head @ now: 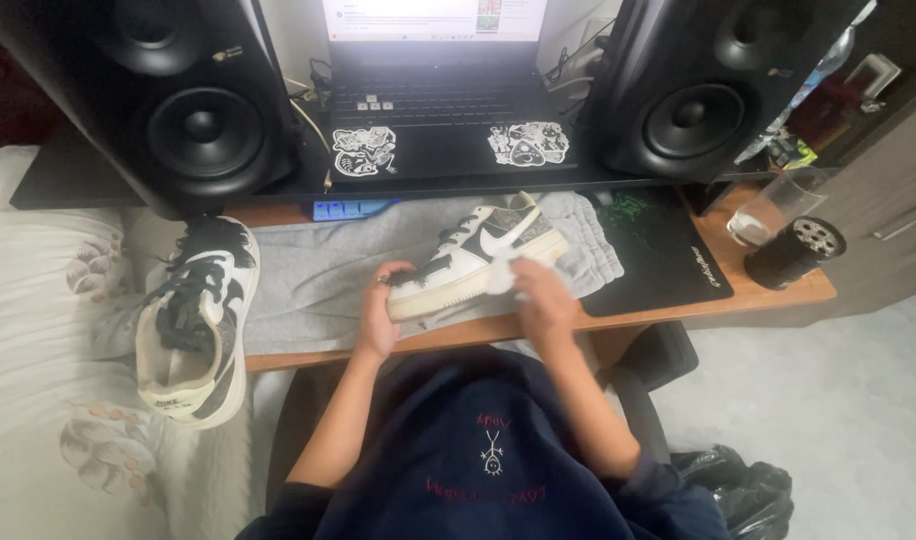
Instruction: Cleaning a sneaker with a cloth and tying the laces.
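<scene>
Dark sweatshirt [478, 460] fills the bottom of the view, with both forearms reaching forward from it to the shoe [478, 255]. That shoe, white and black, lies on its side on a grey cloth [318, 275] spread over the bench [768, 290], toe toward the laptop [433, 100]. Left hand [378, 315] clasps the heel end of the shoe, fingers curled round it. Right hand [543, 295] pinches a white wipe [503, 275] and presses it against the shoe's side.

Left of the shoe, its twin [198, 320] rests half on a bed [38, 330], half off the bench edge, laces loose. It looks poorly balanced, and a knock from the left elbow could tip it to the floor.

Right of the shoe, past a black mat [658, 250], stands a clear glass [773, 205]; whether it holds any liquid I cannot tell. Beside it lies a dark round canister [793, 250], contents hidden. A wide sweep of the right arm could topple the glass toward the mat and laptop. Two speakers [193, 100] flank the laptop.
</scene>
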